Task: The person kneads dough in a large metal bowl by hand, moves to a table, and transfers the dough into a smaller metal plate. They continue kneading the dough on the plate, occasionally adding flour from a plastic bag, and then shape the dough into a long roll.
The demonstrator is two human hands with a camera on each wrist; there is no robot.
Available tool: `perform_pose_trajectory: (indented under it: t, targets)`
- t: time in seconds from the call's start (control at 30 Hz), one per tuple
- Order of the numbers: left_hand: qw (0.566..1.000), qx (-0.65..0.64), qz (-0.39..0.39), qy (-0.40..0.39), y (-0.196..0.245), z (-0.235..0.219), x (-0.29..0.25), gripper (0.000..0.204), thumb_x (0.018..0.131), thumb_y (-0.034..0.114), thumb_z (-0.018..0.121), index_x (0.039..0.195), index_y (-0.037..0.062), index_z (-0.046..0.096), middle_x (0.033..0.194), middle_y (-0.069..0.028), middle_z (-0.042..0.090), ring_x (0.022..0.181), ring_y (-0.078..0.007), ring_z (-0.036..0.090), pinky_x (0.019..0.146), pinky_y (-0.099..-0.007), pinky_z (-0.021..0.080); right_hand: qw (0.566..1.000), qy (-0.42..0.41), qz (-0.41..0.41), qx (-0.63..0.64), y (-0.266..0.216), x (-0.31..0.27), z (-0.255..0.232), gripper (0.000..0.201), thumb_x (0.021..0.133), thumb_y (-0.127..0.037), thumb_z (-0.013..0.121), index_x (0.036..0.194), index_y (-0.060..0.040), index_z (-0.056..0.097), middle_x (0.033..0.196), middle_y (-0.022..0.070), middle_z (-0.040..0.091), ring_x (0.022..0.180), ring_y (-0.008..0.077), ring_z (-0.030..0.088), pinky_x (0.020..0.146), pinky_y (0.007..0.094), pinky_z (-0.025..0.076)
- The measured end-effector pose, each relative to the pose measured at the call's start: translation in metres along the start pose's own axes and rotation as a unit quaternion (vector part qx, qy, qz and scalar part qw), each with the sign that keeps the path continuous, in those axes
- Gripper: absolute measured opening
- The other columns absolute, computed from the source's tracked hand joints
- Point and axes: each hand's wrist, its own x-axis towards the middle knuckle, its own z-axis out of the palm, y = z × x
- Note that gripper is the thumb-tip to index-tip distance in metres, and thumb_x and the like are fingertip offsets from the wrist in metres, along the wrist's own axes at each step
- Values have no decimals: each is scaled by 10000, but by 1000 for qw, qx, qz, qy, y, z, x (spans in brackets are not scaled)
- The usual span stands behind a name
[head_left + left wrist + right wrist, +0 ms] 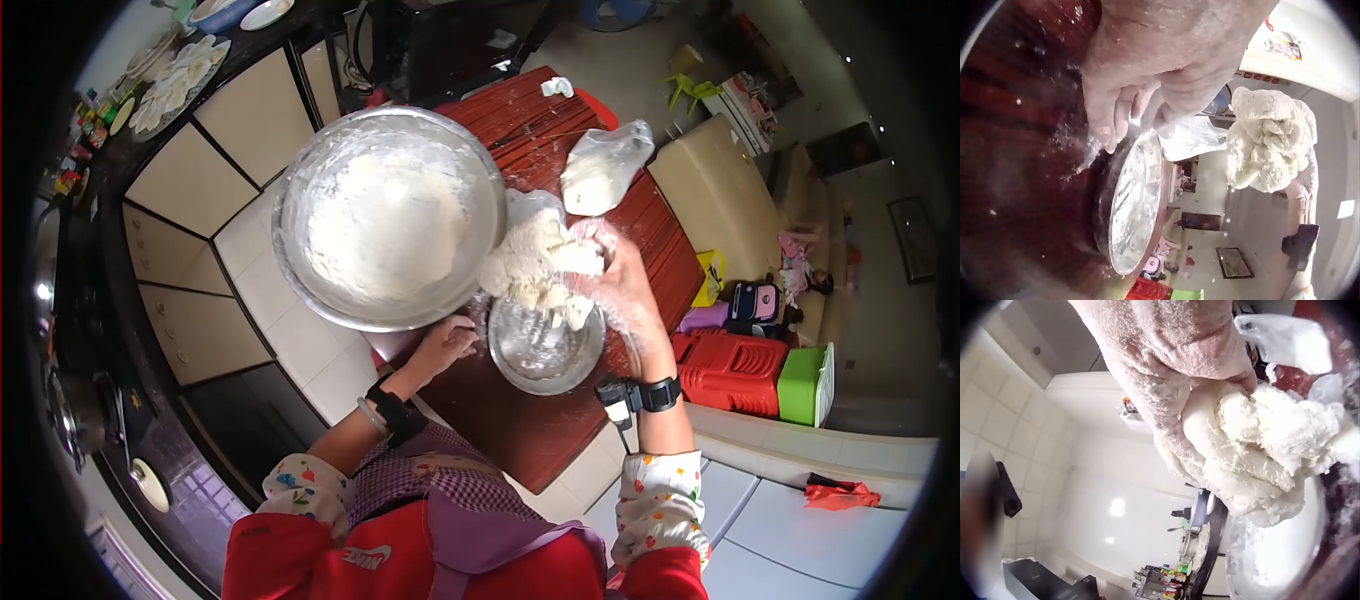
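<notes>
My right hand (617,275), coated with flour, grips a large, ragged lump of dough (535,260) above the small metal bowl (545,375). In the right wrist view, the thumb and fingers curl round the rough dough (1254,447). The small bowl has a floury film inside. My left hand (447,347) hangs with loosely bent fingers between the big bowl and the small one. Its floury fingertips (1105,134) come down close to the small bowl's rim (1113,234) in the left wrist view, with nothing held. A big metal bowl (290,250) contains dry flour (385,220).
Both bowls are on a dark red wooden table (480,420) dusted with flour. Behind the dough lies a clear plastic bag (605,165) with white contents. A crumpled white tissue (557,87) is at the far edge. Kitchen counters with a plate of dumplings (180,82) run along the left.
</notes>
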Motion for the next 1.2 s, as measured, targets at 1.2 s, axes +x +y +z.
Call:
perform_pose_trajectory:
  t: [1.2]
  targets:
    - [676,297,191,647,-122,191,42,320,840,-38,514,1160,-63,502,1032,-199,517,953,-346,522,871,-382,431,806,-239,-201,-503,230,-56,-15,471,860,-429,527,1127,-46,591,1250,184,521,1180,316,457,996,499,301]
